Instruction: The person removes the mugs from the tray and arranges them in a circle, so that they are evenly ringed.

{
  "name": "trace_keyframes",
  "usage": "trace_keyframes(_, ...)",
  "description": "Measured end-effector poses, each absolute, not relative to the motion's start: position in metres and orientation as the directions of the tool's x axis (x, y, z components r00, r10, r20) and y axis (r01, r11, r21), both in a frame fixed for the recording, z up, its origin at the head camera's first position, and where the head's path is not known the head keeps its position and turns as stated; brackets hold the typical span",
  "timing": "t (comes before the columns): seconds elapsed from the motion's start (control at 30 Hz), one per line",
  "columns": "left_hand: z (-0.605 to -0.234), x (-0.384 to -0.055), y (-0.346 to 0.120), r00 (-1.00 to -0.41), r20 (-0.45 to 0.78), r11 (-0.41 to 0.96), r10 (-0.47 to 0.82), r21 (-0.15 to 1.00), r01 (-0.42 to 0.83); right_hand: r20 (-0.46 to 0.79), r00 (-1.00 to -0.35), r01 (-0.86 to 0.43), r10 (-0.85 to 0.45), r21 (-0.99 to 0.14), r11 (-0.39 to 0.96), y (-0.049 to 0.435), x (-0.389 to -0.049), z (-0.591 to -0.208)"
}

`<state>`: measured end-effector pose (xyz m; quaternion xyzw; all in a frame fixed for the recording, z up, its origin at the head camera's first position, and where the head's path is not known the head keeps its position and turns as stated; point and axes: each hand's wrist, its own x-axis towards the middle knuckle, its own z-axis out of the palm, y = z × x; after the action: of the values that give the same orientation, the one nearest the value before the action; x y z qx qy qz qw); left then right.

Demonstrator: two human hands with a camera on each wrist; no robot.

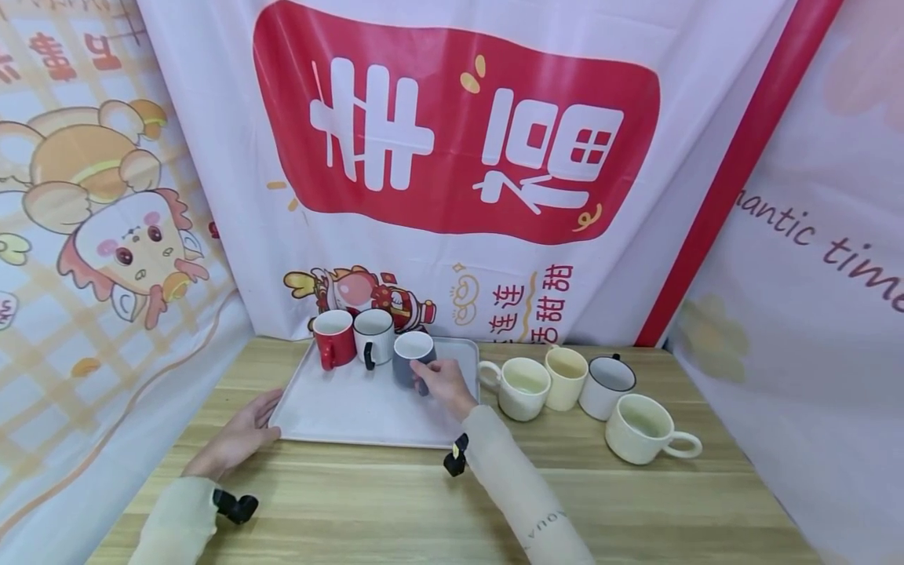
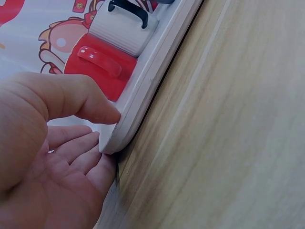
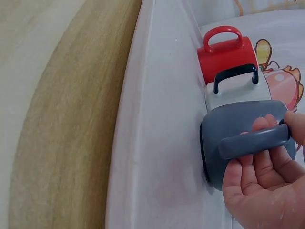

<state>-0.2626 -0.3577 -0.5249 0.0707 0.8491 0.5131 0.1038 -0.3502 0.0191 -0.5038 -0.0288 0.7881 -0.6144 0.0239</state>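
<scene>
My right hand (image 1: 443, 384) holds a dark grey mug (image 3: 221, 119) by its handle, fingers passed through it and thumb on top. That mug is upright over the back part of a white tray (image 1: 353, 408); whether its base touches the tray is hard to tell. To its left on the tray stand a white mug (image 1: 374, 337) with a black handle and a red mug (image 1: 335, 339), handles toward me. My left hand (image 1: 243, 431) grips the tray's front left corner, its thumb (image 2: 107, 109) against the rim and its fingers along the outer left side.
Right of the tray, on the wooden table (image 1: 395, 502), stand a cream mug (image 1: 524, 390), a pale yellow mug (image 1: 566, 378), a white mug with dark rim (image 1: 606, 387) and another cream mug (image 1: 641, 430). A printed curtain (image 1: 452, 259) hangs behind the table.
</scene>
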Motion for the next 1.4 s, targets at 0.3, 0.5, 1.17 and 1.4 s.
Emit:
trace_keyframes(0.3,-0.524,-0.262,-0.36,-0.969,-0.12,0.476,0.215,0.879,-0.003,-0.141,-0.981,0.133,-0.131,-0.989,0.066,0.034,-0.33,-0.481)
trace_keyframes(0.5,-0.524,-0.264,-0.361,-0.97,-0.125,0.474,0.209,0.88,-0.011,-0.202,-0.961,0.201,-0.188,-0.979,0.023,0.049,-0.317,-0.473)
trace_keyframes(1.17,-0.522,-0.264,-0.361,-0.969,-0.133,0.485,0.207,0.874,-0.017,-0.096,-0.936,0.094,-0.339,-0.995,0.023,0.144,-0.243,-0.45)
trace_keyframes(1.4,-0.523,-0.266,-0.361,-0.967,-0.139,0.486,0.212,0.874,-0.019,-0.131,-0.928,0.112,-0.348,-0.991,0.075,0.187,-0.215,-0.443)
